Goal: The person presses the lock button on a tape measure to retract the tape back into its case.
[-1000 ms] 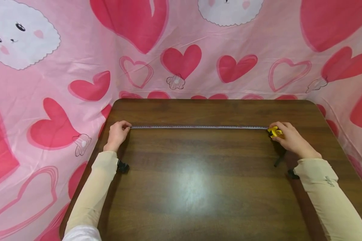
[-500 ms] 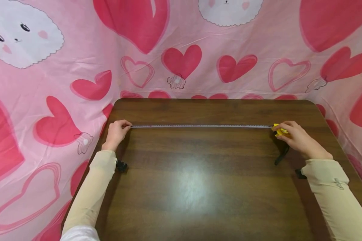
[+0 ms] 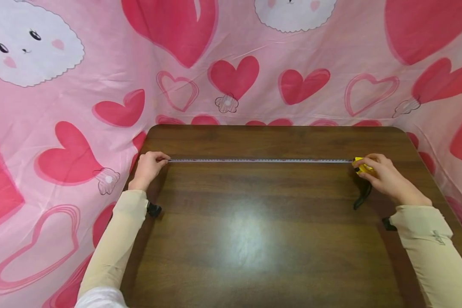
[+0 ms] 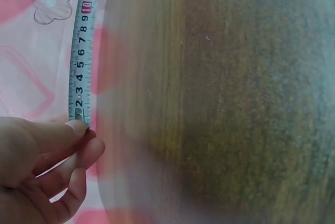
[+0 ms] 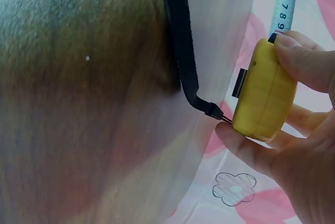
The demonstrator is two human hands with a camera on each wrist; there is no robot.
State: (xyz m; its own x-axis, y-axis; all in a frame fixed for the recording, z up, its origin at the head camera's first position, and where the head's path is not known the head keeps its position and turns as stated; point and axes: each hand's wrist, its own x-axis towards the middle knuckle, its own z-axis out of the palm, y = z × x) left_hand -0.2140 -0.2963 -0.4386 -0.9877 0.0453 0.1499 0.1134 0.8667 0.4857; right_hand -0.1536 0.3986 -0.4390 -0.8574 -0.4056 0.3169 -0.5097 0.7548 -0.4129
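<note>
Pinched narrow, the grip of the left hand (image 3: 148, 169) has the free end of the tape blade (image 4: 81, 56) between thumb and finger, near the left edge of the surface (image 3: 246, 239), and the very tip is hidden from me. Over on the other side, the grip of the right hand (image 3: 389, 179) holds the yellow case (image 5: 264, 90), digits at both ends of it, out towards the far-right corner. And what a line between them: straight, roughly parallel to the far edge! Whether the blade touches the wood, I can't tell from here. To do this well, I'd say, anchor that left pinch and move only the case, level, with light, even tension. Hold the printed face up; a twist could buckle it. Watch that digit by the case's mouth, it might drag. Black strap (image 5: 180, 41) dangling on the near side, harmless there. A slip at the left could send the blade snapping back.
</note>
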